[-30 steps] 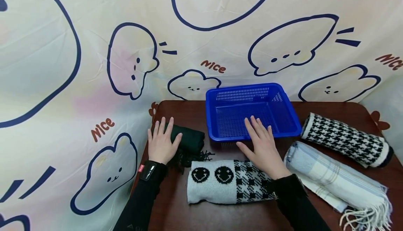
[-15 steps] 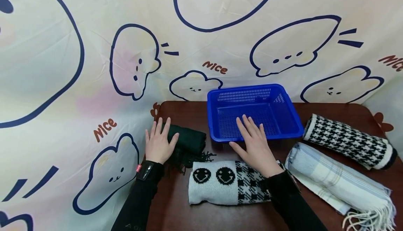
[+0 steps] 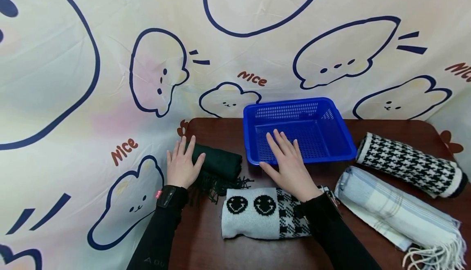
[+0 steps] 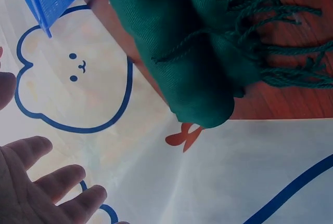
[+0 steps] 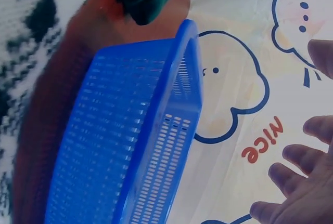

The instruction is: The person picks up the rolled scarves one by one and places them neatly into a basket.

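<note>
- My left hand (image 3: 182, 167): fingers straight, spread, holding nothing. In the head view it overlaps the left end of the green scarf (image 3: 222, 164); the left wrist view shows them apart.
- Green scarf: rolled up, on the table (image 3: 257, 257) left of the basket (image 3: 290, 111), dark fringe hanging loose on the near side.
- My right hand (image 3: 290, 174): palm down, fingers straight and fanned out, nothing gripped. In the head view it's across the basket's near rim; right wrist view has fingers and basket apart.
- Basket: blue plastic, slotted sides, upright at the back of the table.
- Smiley scarf (image 3: 254, 221): folded flat, grey with two black smileys, checked half running under my right forearm.
- Houndstooth scarf (image 3: 410, 165): rolled, right of the basket.
- Pale plaid scarf (image 3: 397, 208): in front of the houndstooth one, white fringe at near right.
</note>
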`<state>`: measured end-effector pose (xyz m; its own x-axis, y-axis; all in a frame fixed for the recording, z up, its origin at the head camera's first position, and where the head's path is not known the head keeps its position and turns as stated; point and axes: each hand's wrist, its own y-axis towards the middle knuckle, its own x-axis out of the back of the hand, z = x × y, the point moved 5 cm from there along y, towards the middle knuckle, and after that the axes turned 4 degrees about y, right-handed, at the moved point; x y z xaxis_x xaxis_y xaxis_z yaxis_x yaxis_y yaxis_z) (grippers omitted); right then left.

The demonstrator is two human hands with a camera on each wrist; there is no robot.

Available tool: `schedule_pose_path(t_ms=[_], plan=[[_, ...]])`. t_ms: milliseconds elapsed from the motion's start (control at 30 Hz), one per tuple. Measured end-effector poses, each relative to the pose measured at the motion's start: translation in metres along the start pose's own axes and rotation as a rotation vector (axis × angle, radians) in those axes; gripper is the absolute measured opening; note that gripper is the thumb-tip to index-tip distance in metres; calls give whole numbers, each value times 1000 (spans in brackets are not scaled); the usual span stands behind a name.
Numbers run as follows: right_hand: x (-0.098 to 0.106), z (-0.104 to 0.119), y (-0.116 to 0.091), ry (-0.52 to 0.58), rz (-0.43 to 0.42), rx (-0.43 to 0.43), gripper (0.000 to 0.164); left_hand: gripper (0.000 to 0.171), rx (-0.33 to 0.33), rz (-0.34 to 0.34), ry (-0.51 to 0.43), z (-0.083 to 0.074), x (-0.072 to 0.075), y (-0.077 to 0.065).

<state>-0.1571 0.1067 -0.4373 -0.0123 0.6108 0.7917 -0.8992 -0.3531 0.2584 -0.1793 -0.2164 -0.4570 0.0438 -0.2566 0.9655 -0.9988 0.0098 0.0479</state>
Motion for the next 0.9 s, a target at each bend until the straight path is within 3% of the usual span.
schedule_pose_path(t_ms=[900], plan=[[-29, 33, 19, 99, 95, 25, 84, 72, 8, 31, -14, 18, 1, 13]])
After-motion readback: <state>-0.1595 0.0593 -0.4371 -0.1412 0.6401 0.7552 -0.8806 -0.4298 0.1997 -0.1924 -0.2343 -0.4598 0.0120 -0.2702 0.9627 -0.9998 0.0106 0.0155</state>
